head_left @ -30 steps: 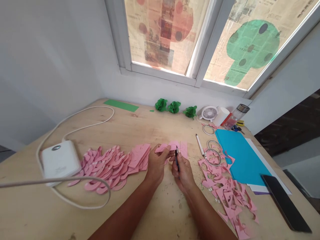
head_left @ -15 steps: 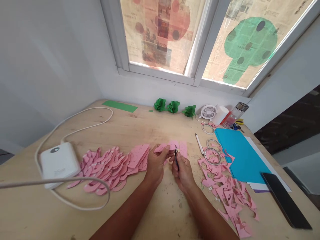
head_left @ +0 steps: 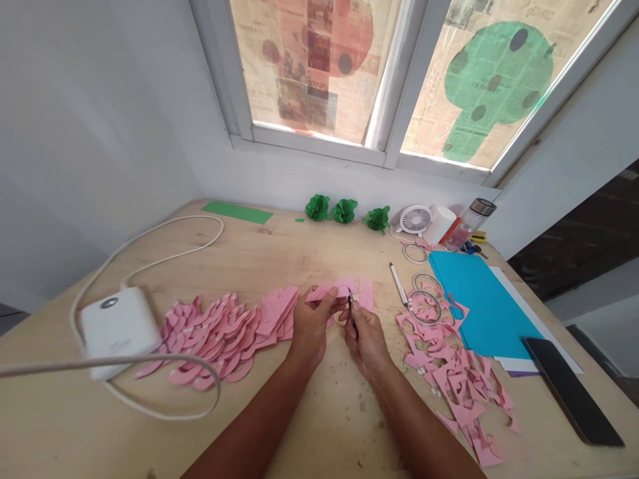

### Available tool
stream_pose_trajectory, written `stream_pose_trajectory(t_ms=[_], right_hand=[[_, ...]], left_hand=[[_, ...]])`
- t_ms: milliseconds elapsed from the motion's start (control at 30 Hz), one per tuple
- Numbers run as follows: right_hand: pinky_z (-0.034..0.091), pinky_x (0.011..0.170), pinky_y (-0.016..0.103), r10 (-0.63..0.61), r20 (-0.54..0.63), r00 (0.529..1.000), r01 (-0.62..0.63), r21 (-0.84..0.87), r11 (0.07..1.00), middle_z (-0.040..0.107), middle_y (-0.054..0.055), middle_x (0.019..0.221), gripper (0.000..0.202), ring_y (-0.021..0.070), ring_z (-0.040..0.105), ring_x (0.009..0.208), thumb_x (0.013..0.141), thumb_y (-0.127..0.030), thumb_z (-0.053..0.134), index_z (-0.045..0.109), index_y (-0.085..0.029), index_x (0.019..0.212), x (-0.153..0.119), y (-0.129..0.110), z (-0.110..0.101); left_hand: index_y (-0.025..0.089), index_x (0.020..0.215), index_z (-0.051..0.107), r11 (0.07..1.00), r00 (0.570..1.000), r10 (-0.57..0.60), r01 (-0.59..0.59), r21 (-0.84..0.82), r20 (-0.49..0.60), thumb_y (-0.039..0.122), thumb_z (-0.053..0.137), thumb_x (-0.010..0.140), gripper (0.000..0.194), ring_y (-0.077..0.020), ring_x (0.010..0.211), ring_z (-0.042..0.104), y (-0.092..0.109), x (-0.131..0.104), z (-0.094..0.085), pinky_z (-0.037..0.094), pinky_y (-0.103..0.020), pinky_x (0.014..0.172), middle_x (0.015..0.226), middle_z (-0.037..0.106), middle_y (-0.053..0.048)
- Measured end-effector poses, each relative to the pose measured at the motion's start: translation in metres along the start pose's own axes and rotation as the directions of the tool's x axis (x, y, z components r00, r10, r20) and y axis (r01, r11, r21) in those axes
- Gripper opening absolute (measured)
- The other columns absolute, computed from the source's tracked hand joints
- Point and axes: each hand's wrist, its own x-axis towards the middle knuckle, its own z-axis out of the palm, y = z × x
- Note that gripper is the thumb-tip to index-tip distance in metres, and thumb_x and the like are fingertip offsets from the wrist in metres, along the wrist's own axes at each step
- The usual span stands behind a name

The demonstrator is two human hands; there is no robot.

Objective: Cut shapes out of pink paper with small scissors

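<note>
My left hand [head_left: 310, 326] pinches a piece of pink paper [head_left: 319, 293] just above the table. In my right hand [head_left: 368, 336] is a pair of scissors [head_left: 352, 311], with dark blades pointing up at the paper's right end; most of the handles are hidden by my fingers. Another pink sheet [head_left: 366, 293] lies flat behind my right hand. Left of my left hand spreads a heap of curved pink cut-outs [head_left: 219, 339], with several uncut pink pieces [head_left: 277, 313] on its right side.
Pink paper scraps [head_left: 464, 386], tape rolls [head_left: 424, 307] and a white pen [head_left: 398, 283] lie to the right, near blue sheets [head_left: 484, 306] and a phone [head_left: 572, 392]. A white corded device [head_left: 120, 326] sits left. Green paper balls [head_left: 343, 211], a fan [head_left: 415, 218] and a bottle [head_left: 472, 223] stand behind.
The view has shifted slightly. Both hands keep nearly the same place, with the scissors still at the pink paper and their blades turned a little.
</note>
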Motion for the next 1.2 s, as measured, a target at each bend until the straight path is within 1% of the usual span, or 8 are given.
stream_pose_trajectory(t_ms=[233,433,633,800,867,967,1100,1200], right_hand=[[0.010,0.034,0.020,0.020,0.006,1.000,-0.020,-0.019,1.000,0.032,-0.010,0.036,0.041,0.0029,0.019,0.032,0.068,-0.055,0.062,0.058,-0.014,0.063,-0.0010,-0.0010,0.0006],[0.009,0.034,0.020,0.032,-0.003,0.999,-0.032,-0.044,0.998,0.032,-0.010,0.036,0.041,0.0028,0.019,0.032,0.070,-0.054,0.060,0.058,-0.014,0.063,-0.0017,-0.0027,0.0011],[0.008,0.034,0.020,0.042,-0.009,0.999,-0.042,-0.039,0.998,0.032,-0.010,0.036,0.040,0.0028,0.018,0.032,0.070,-0.053,0.061,0.058,-0.014,0.062,-0.0014,-0.0010,0.0018],[0.008,0.034,0.020,0.045,-0.032,0.998,-0.047,-0.041,0.998,0.032,-0.010,0.035,0.040,0.0031,0.018,0.032,0.070,-0.054,0.061,0.058,-0.015,0.062,-0.0021,-0.0006,0.0014],[0.008,0.034,0.020,0.043,-0.043,0.998,-0.045,-0.036,0.998,0.032,-0.010,0.036,0.040,0.0032,0.018,0.032,0.069,-0.054,0.061,0.057,-0.015,0.061,-0.0023,-0.0003,0.0011],[0.008,0.034,0.020,0.028,-0.051,0.998,-0.029,-0.023,0.999,0.032,-0.010,0.035,0.040,0.0033,0.018,0.032,0.069,-0.054,0.061,0.057,-0.015,0.061,-0.0018,0.0004,0.0005],[0.008,0.034,0.020,0.024,-0.049,0.999,-0.026,-0.032,0.999,0.032,-0.010,0.035,0.040,0.0035,0.018,0.032,0.069,-0.054,0.061,0.057,-0.015,0.060,-0.0014,0.0006,0.0010],[0.008,0.035,0.021,0.031,-0.037,0.999,-0.032,-0.038,0.999,0.032,-0.010,0.035,0.039,0.0034,0.018,0.032,0.069,-0.053,0.061,0.057,-0.015,0.061,-0.0023,0.0004,0.0021]], left_hand=[[0.012,0.072,0.063,0.999,0.999,-0.034,0.034,0.024,-0.004,0.030,0.072,0.061,0.023,-0.0153,0.061,0.063,-0.0010,0.0029,-0.0031,0.051,-0.029,0.064,0.064,0.065,-0.003],[0.012,0.070,0.064,0.999,0.999,-0.044,0.044,0.013,-0.020,0.029,0.072,0.061,0.020,-0.0138,0.059,0.062,-0.0012,0.0036,-0.0036,0.050,-0.028,0.064,0.062,0.065,-0.002],[0.012,0.067,0.065,0.999,0.998,-0.044,0.045,0.022,-0.043,0.029,0.074,0.057,0.023,-0.0137,0.056,0.061,-0.0029,0.0056,-0.0047,0.048,-0.027,0.063,0.060,0.065,-0.003],[0.011,0.064,0.063,0.995,0.998,-0.038,0.042,0.090,-0.047,0.033,0.074,0.056,0.026,-0.0116,0.049,0.054,-0.0040,0.0049,-0.0058,0.044,-0.024,0.051,0.055,0.061,-0.003],[0.011,0.062,0.063,0.990,0.999,-0.052,0.052,0.128,-0.007,0.034,0.073,0.057,0.026,-0.0107,0.047,0.052,-0.0042,0.0040,-0.0061,0.041,-0.023,0.049,0.054,0.060,-0.003],[0.011,0.059,0.063,0.978,0.995,-0.086,0.075,0.194,0.053,0.035,0.072,0.058,0.026,-0.0105,0.048,0.051,-0.0035,0.0027,-0.0057,0.041,-0.024,0.050,0.054,0.059,-0.002],[0.011,0.057,0.064,0.964,0.996,-0.091,0.084,0.251,0.019,0.033,0.073,0.056,0.024,-0.0105,0.049,0.051,-0.0014,0.0030,-0.0050,0.041,-0.023,0.051,0.054,0.060,-0.002],[0.011,0.055,0.064,0.962,0.995,-0.102,0.098,0.255,0.003,0.032,0.073,0.054,0.023,-0.0108,0.050,0.052,-0.0005,0.0046,-0.0052,0.041,-0.024,0.052,0.055,0.061,-0.003]])
